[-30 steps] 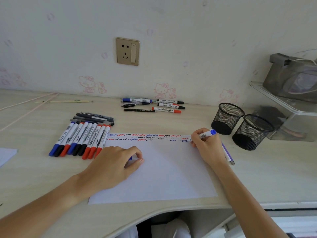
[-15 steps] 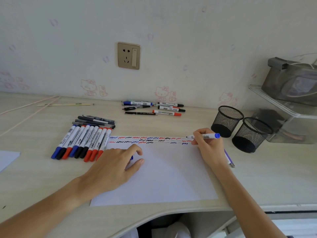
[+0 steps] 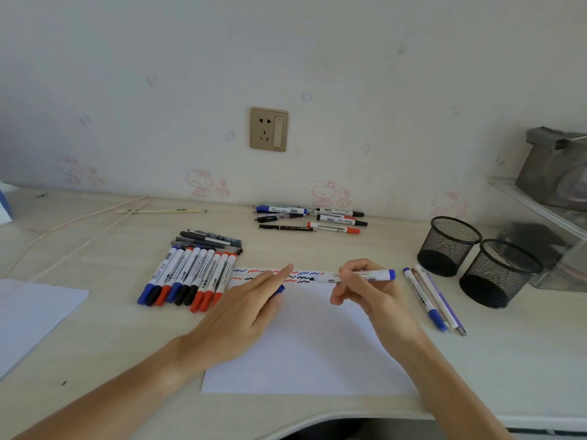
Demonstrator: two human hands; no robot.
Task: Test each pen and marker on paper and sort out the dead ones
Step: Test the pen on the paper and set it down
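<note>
Right hand [image 3: 365,289] shifted left with marker [image 3: 355,276] | left hand [image 3: 251,304] on paper [image 3: 311,354]

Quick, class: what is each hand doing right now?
Left hand: holds a blue cap, index finger straight.
Right hand: grips the uncapped blue marker.

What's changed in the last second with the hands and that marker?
The right hand lifted the blue marker off the paper and moved it left, tip toward the left hand, which holds the blue cap and has opened its fingers. Sorted markers and cups stayed.
</note>
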